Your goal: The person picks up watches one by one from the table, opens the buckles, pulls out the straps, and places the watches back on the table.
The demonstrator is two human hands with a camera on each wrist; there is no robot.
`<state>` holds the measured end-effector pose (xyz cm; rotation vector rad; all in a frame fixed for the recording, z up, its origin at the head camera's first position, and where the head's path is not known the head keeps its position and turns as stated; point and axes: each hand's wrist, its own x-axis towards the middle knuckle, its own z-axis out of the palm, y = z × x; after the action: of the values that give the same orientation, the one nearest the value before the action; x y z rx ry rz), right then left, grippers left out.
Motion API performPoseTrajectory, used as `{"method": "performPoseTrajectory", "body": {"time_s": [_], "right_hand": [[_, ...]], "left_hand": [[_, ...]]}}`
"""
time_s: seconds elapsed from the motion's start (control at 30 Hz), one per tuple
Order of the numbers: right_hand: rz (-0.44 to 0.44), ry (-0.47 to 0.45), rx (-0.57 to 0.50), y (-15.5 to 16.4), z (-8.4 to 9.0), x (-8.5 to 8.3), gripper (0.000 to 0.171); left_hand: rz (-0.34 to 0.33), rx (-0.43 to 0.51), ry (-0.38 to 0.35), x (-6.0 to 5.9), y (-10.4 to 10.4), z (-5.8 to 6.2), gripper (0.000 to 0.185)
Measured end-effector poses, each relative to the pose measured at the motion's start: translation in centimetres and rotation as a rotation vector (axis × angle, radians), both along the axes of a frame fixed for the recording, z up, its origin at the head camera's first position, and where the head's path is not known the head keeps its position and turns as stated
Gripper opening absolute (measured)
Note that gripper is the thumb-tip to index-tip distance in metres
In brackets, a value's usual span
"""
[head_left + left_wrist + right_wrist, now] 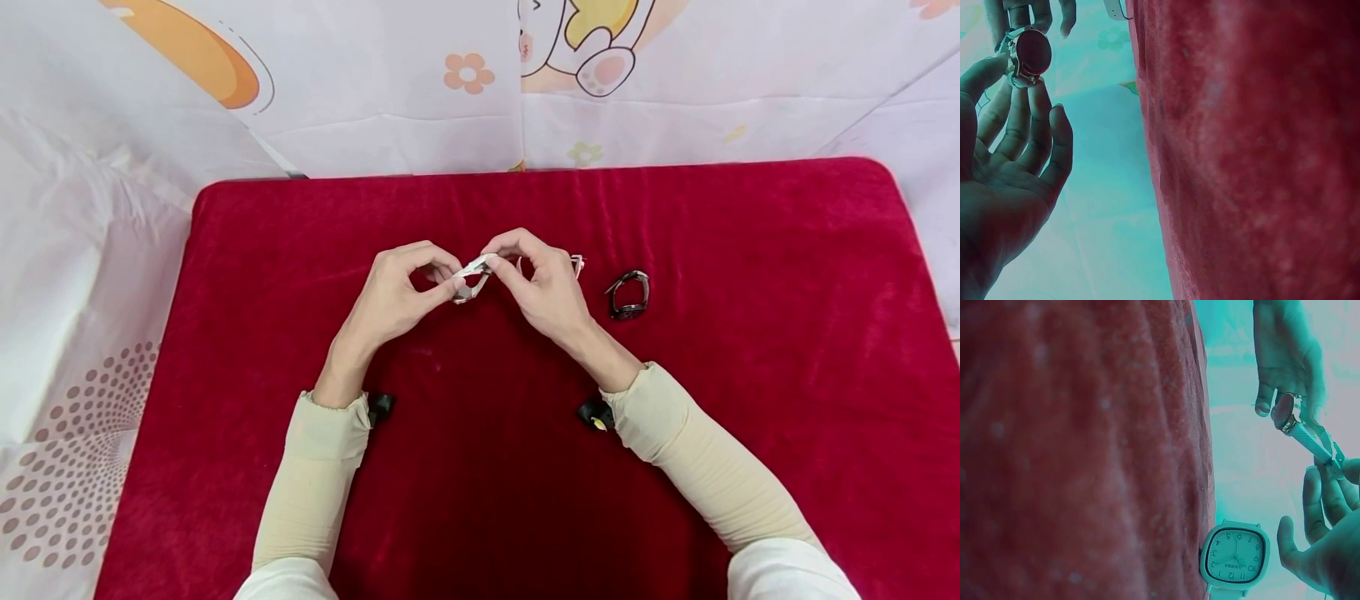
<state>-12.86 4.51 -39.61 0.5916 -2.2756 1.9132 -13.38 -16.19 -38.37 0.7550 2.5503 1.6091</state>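
Note:
Both hands hold a white-strapped wristwatch above the red cloth, near the middle of the table. Its round dark dial faces the left wrist camera. My left hand pinches the watch at its case, thumb on one side and fingertips on the other. At the strap's end, my right hand pinches the white strap between thumb and fingers. Beyond the right hand stands a second watch, white with a squarish numbered dial; the hand mostly hides it in the head view.
A black wristwatch lies on the cloth to the right of the right hand. Red velvety cloth covers the table. Behind it hangs a pale printed curtain. Small black devices sit at the left cuff and right cuff.

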Motion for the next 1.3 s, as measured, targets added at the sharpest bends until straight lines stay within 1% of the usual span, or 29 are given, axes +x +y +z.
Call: {"method": "performPoseTrajectory", "body": {"time_s": [0.37, 0.6, 0.67, 1.0, 1.3], "right_hand": [[0.01, 0.022, -0.013, 0.1, -0.3, -0.1, 0.007], [0.009, 0.023, -0.027, 0.2, -3.1, -1.2, 0.008], [0.011, 0.025, -0.033, 0.3, -3.4, -1.4, 0.008], [0.014, 0.048, -0.047, 0.2, -3.5, -1.5, 0.008], [0.006, 0.053, -0.043, 0.2, -3.4, -1.4, 0.009]], "left_hand": [[0.002, -0.003, -0.004, 0.0, 0.0, -0.1, 0.008], [0.002, -0.009, -0.005, 0.0, 0.0, -0.1, 0.008], [0.003, -0.011, -0.005, 0.0, 0.0, -0.1, 0.008], [0.003, -0.023, 0.015, -0.1, 0.0, -0.1, 0.008], [0.0, -0.014, 0.008, -0.1, 0.0, -0.2, 0.009]]}}
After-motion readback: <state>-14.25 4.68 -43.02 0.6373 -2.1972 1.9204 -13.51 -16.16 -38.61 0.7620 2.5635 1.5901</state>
